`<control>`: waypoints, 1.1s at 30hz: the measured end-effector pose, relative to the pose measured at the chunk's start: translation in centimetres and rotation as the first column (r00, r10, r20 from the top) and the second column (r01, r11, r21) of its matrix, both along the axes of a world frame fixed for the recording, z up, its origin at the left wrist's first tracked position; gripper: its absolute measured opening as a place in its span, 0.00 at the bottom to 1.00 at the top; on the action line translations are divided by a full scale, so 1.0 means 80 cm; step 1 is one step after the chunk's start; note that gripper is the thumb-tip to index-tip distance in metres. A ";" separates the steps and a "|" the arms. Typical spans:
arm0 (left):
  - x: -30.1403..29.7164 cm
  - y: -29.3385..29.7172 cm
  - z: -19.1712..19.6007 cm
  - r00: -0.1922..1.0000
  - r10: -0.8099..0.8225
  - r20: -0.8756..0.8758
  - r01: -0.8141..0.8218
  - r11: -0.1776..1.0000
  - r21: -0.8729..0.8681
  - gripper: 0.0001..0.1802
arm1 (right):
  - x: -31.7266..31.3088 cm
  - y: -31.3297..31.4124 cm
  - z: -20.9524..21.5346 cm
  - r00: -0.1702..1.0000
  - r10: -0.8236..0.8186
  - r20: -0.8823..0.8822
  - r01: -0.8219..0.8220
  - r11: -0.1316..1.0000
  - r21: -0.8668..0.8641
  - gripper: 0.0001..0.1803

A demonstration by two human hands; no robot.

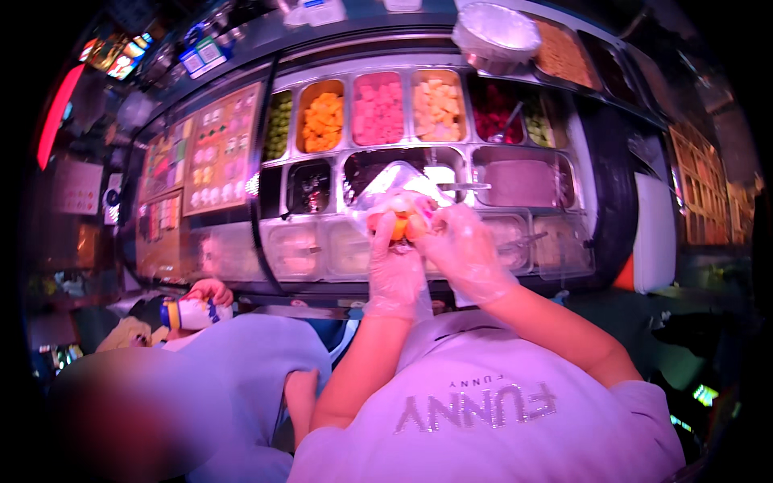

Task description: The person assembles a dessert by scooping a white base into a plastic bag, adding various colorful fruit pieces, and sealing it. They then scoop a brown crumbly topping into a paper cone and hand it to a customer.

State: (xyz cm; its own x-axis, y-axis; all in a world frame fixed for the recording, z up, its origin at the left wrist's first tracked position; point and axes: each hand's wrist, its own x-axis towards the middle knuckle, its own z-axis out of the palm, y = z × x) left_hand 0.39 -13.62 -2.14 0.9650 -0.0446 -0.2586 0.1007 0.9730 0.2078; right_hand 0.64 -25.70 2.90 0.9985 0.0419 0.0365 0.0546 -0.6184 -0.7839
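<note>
Both my hands wear clear plastic gloves and meet over the middle of a counter of metal food pans. My left hand (396, 278) is closed from below around a clear plastic wrapper (396, 179) whose pointed end sticks up away from me. In it sits a cluster of fruit pieces (400, 228), orange at the front with pale and pink bits behind. The fingers of my right hand (471, 256) pinch at the wrapper's right side, against the fruit; their tips are partly hidden. Just beyond is a dark pan (366, 165), with a flat metal handle (465, 187) across its right side.
Behind lie pans of orange fruit cubes (323, 119), pink cubes (378, 109), pale cubes (438, 105) and dark red pieces (493, 113). A foil-covered bowl (497, 36) stands at the back. Close on my left, another person's hand (211, 291) holds a white-and-blue container (192, 313).
</note>
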 end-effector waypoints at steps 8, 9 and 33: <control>-0.005 0.003 -0.013 0.999 0.021 -0.028 -0.017 0.993 0.120 0.34 | 0.004 0.006 0.000 0.988 -0.032 -0.153 0.067 0.971 0.230 0.11; -0.006 0.007 -0.010 0.998 0.051 -0.042 -0.044 0.987 0.158 0.34 | -0.001 0.008 -0.010 0.998 -0.048 -0.048 0.058 0.971 0.232 0.10; -0.020 0.049 0.061 0.965 -0.259 0.037 0.260 0.963 -0.064 0.37 | 0.093 -0.011 0.087 0.803 0.503 -0.321 -0.073 0.617 0.784 0.14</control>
